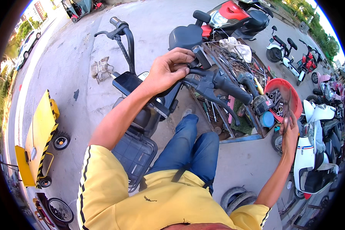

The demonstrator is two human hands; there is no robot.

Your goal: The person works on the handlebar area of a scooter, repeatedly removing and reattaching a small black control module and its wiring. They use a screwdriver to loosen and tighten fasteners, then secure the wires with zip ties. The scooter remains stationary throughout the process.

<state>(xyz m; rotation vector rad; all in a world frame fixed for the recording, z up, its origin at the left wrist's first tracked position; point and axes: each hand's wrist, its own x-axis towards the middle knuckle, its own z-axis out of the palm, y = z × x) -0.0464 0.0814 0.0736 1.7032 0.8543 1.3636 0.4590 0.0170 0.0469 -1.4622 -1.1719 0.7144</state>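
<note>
My left hand (pixel 168 71) reaches across an electric scooter's handlebar (pixel 207 84). Its thumb and fingers close on a small black fitting (pixel 201 57) with a blocky end, beside the right-hand brake lever (pixel 224 105) and grip (pixel 234 90). Part of the fitting is covered by the fingers. At the right, my right hand (pixel 290 132) is closed around a slim dark metal tool (pixel 286 109) that looks like pliers, in front of a red basin (pixel 295 94) of sockets and metal parts. A dark display (pixel 127 82) sits at the handlebar's middle, left of my left wrist.
A metal tool tray (pixel 241 137) full of wrenches and screwdrivers stands beyond the handlebar, with a cordless power tool (pixel 253 90) and a white rag (pixel 235 48). Parked scooters (pixel 314 153) line the right. Tyres (pixel 237 197) lie near my legs; a yellow ramp-like cart (pixel 36 140) stands left.
</note>
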